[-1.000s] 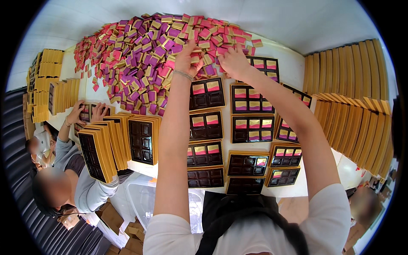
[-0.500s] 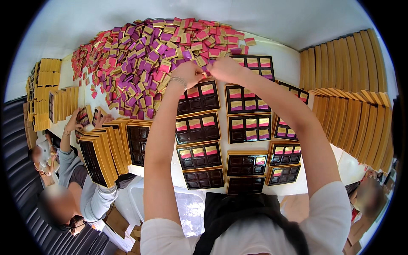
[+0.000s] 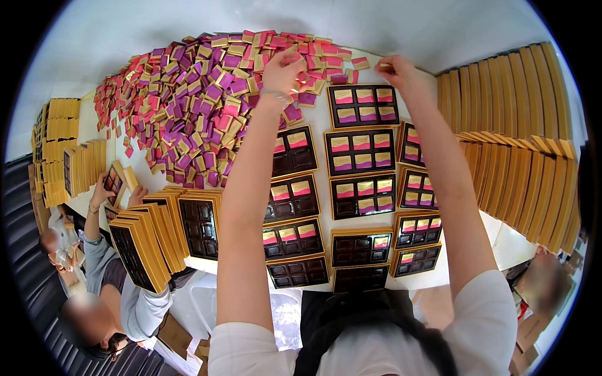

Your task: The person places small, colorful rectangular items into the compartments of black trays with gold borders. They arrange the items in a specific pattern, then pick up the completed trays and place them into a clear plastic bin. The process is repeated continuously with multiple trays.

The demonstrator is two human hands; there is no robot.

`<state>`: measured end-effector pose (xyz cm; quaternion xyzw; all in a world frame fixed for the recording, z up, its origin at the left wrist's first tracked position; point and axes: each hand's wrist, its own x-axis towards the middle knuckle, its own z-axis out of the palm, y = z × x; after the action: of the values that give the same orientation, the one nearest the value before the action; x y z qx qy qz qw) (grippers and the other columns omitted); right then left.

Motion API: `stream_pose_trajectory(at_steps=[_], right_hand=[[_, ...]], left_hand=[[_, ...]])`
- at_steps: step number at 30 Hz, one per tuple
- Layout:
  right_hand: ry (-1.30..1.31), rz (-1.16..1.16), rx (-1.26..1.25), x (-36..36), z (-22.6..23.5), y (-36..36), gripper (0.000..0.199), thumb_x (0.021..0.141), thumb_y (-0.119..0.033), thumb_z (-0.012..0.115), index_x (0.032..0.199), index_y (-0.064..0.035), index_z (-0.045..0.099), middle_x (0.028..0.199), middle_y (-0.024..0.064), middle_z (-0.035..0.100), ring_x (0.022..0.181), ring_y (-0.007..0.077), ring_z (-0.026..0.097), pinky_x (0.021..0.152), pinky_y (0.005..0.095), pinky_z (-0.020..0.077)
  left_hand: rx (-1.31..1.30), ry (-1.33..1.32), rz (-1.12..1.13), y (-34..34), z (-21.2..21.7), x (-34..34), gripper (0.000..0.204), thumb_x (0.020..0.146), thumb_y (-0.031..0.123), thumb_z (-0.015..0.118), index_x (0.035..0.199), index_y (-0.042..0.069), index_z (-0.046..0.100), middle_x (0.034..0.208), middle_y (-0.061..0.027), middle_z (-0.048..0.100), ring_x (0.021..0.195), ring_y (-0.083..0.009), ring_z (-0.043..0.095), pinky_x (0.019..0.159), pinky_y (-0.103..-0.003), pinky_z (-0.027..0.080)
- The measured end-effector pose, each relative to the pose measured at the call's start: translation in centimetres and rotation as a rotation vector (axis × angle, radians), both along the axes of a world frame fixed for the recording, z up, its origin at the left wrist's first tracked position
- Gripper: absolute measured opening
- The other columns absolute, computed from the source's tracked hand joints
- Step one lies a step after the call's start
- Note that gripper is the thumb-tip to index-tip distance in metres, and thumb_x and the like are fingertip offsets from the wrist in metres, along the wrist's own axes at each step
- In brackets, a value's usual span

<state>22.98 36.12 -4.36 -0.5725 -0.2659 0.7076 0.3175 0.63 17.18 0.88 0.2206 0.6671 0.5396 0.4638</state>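
Curls left hand (image 3: 284, 74) around gold-wrapped pieces (image 3: 303, 78) at upper centre, over the right part of the pink-and-purple heap (image 3: 204, 94), likely to have several ready. Bends fingers of right hand (image 3: 396, 70) together, right of upper centre; cannot tell whether on anything. Seems to face dark trays (image 3: 298, 272) upward across centre for easy reach into cells. Can read no brand or lettering: too small.

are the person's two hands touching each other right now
No, the left hand is at the pile of wrapped pieces, with a visible gap between it and the right hand.
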Motion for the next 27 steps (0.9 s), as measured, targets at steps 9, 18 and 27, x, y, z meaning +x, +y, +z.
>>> stream_pose_trajectory(at_steps=[9,18,27], right_hand=[[0.117,0.088,-0.318,-9.4,1.9,-2.3,0.010,0.086,-0.015,0.057,0.092,-0.0065,0.056,0.092,0.0116,0.057,0.083,0.0261,0.057,0.076,0.0499,0.0493],[-0.012,0.291,0.036,-11.8,2.0,-3.9,0.019,0.082,-0.010,0.070,0.098,-0.0051,0.062,0.093,0.0084,0.063,0.087,0.0228,0.059,0.075,0.0408,0.0501],[0.328,0.106,-0.189,-8.7,1.5,-4.4,0.020,0.079,0.002,0.068,0.097,-0.0004,0.059,0.095,0.0109,0.057,0.088,0.0236,0.057,0.072,0.0300,0.0572]], left_hand=[[-0.168,0.795,-0.226,5.5,-2.1,1.1,0.067,0.073,0.023,0.067,0.135,0.005,0.048,0.121,-0.0152,0.062,0.112,-0.0293,0.059,0.094,-0.038,0.047],[0.066,-0.058,-0.209,5.5,-2.5,1.4,0.070,0.078,0.004,0.066,0.142,0.009,0.040,0.111,-0.0088,0.062,0.083,-0.0180,0.065,0.060,-0.031,0.056],[0.261,-0.488,0.164,2.0,-0.9,3.3,0.047,0.083,0.001,0.063,0.128,0.004,0.054,0.104,-0.0073,0.064,0.081,-0.0183,0.064,0.056,-0.033,0.055]])
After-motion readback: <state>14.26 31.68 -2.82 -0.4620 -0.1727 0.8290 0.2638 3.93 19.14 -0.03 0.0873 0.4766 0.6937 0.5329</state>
